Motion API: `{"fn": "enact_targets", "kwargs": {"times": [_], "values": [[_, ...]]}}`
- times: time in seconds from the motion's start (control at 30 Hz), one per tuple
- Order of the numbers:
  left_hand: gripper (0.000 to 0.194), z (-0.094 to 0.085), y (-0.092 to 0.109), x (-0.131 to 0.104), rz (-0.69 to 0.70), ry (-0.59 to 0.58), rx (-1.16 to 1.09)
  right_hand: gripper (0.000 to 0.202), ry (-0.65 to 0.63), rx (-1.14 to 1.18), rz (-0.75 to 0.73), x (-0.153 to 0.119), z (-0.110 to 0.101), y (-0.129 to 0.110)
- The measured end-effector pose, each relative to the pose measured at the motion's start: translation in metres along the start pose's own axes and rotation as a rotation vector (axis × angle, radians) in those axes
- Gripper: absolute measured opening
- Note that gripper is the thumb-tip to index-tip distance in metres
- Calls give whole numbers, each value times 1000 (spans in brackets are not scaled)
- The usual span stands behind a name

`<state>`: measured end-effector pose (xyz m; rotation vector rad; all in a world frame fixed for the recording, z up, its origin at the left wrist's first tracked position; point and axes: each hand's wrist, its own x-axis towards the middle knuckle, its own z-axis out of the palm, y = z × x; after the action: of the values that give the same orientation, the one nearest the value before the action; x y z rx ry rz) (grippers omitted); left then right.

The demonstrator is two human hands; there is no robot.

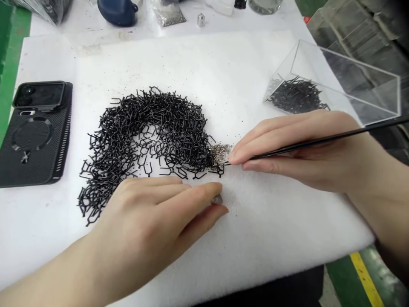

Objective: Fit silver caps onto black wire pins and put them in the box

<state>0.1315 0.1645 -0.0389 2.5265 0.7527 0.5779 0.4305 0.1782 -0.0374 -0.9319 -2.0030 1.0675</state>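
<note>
My left hand [153, 217] is closed in a pinch just in front of the black pile, with a small translucent greyish piece [217, 199] between thumb and forefinger. Most of that piece is covered by the fingers. My right hand [300, 147] is closed around thin black tweezers [297, 146], whose tip points left toward a small heap of tiny brownish-gold grains [220, 154]. Right beside these grains lies a curved pile of small black forked pieces [153, 111]. One loose forked piece [220, 170] lies near the tweezer tip.
A clear box [361, 115] with more black pieces lies tilted at the right. A black phone [35, 136] is at the left on the white foam board [255, 238]. At the back are a navy case [116, 12], a clear bag of silvery bits [168, 16] and a small clear piece [200, 20].
</note>
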Motion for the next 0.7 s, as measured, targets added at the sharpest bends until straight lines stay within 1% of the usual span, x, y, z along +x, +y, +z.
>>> {"fn": "enact_targets", "kwargs": {"times": [0.2,0.33,0.5,0.6,0.7], "values": [[30,0,1,3,-2,-21,12,11,7,17,15,0,-1,-1],[31,-3,4,3,-17,2,37,16,9,1,27,0,-2,-1],[43,-2,3,0,-40,30,29,15,40,18,58,-3,-2,-2],[44,-1,2,0,-39,35,44,16,42,32,46,-3,-1,-1],[43,0,1,-1,-51,12,56,16,34,36,34,-3,-1,0]]}}
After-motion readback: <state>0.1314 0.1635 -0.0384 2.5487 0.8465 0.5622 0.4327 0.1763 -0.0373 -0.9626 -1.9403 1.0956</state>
